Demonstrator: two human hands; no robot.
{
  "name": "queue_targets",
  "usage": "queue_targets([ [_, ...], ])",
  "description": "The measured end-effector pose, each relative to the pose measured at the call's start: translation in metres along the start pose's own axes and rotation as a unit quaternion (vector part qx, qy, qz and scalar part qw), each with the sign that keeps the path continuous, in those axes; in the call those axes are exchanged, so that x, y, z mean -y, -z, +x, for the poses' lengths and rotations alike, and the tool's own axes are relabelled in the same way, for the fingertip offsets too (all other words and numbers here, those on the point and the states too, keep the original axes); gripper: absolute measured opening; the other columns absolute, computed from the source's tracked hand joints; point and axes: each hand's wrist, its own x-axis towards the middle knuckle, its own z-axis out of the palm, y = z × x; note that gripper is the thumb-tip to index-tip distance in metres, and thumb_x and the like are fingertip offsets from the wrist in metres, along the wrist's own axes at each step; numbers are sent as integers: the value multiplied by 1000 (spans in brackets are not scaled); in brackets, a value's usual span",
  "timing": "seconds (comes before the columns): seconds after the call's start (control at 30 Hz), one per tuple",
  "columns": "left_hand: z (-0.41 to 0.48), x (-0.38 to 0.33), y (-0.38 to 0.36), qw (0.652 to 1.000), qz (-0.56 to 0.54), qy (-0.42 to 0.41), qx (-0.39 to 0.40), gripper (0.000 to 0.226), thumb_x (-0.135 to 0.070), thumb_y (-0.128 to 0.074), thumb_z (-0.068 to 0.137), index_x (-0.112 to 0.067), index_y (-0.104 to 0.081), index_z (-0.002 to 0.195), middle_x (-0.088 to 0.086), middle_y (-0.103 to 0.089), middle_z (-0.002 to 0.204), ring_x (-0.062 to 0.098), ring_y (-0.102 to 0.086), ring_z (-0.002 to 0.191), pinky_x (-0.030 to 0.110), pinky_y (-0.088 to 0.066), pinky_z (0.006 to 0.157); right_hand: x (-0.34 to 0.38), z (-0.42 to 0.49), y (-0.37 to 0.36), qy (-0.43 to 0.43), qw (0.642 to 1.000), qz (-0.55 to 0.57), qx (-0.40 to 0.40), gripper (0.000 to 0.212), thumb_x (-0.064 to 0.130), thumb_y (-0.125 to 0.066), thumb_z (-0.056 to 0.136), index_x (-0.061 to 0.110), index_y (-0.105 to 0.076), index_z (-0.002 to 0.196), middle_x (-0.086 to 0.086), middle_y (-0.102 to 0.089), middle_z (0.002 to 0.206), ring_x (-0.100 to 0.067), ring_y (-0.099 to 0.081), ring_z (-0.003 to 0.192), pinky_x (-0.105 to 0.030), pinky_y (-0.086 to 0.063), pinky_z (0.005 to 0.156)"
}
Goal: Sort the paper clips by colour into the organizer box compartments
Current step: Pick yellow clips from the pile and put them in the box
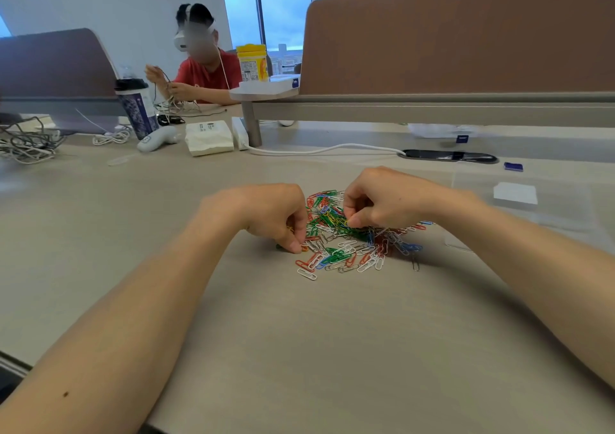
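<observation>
Two bare forearms reach in from the bottom corners over a beige desk (299, 334), and we find both hands at work on the clips (346, 240). These form a loose heap of red, green, blue, white, yellow and plain-metal ones, lying on the desk between and just beyond the hands. The left hand (269, 215) sits knuckles-up at the heap's left edge, its fingers curled under, thumb and forefinger pinching an orange clip (304, 248) down at the desk. We glimpse more orange-yellow wire under those curled fingers but cannot tell how much. The right hand (382, 200) hovers over the far side of the heap, fingers curled in, thumb pressed to forefinger on a yellow clip (346, 222) at the top of the heap.

To the right, well apart from the heap, lies a flat clear plastic piece (565, 200) with a white card (515, 193) on or in it. We cannot tell whether this is the box, nor make out any compartments. Farther back we note a tumbler (136, 111) with a black lid and a yellow-lidded jar (252, 62) on a small shelf; what either holds we cannot tell. A white cable (326, 150) crosses the desk near a tissue pack (209, 137). At far left a second person (206, 71) in a red top handles cords
</observation>
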Motion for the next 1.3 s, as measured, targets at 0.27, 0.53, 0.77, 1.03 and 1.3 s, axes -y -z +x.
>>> queue_targets([
  [0.27, -3, 3, 2, 999, -51, -7, -13, 13, -27, -70, 88, -17, -71, 79, -10, -62, 63, 2, -49, 54, 17, -41, 56, 1, -1, 2, 0, 1000, 5, -2, 8, 20, -71, 87, 21, -69, 79, 9, -63, 67, -1, -50, 57, -19, -40, 58],
  [0.53, -2, 2, 4, 994, -65, -7, -82, 11, -29, -75, 84, -18, -74, 81, -8, -68, 73, 3, -53, 60, 14, -40, 54, 1, -1, 2, 0, 1000, 6, 4, 7, 21, -72, 87, 22, -69, 80, 9, -65, 70, -3, -53, 61, -21, -41, 61],
  [0.77, -5, 1, 4, 998, -63, -28, -1, 13, -29, -85, 72, -23, -76, 80, -14, -67, 69, -1, -52, 60, 12, -39, 56, 1, -1, 3, 3, 1000, 9, 7, 10, 22, -74, 86, 25, -69, 78, 10, -65, 69, -1, -53, 60, -20, -41, 60],
  [1.03, -3, -1, 3, 998, -31, -19, 43, 14, -21, -80, 78, -28, -70, 71, -14, -64, 67, -3, -51, 55, 8, -37, 53, -1, -1, 5, 1, 1000, 6, -4, 6, 23, -75, 85, 22, -71, 80, 4, -69, 73, -7, -56, 64, -23, -45, 63],
  [1.3, -7, 0, 8, 999, -43, -25, 3, 6, -23, -77, 81, -23, -73, 77, -14, -63, 64, -3, -51, 55, 10, -38, 54, -5, -4, 9, -2, 1000, 15, -7, 14, 22, -75, 85, 27, -67, 75, 6, -68, 69, -3, -55, 58, -21, -44, 60],
])
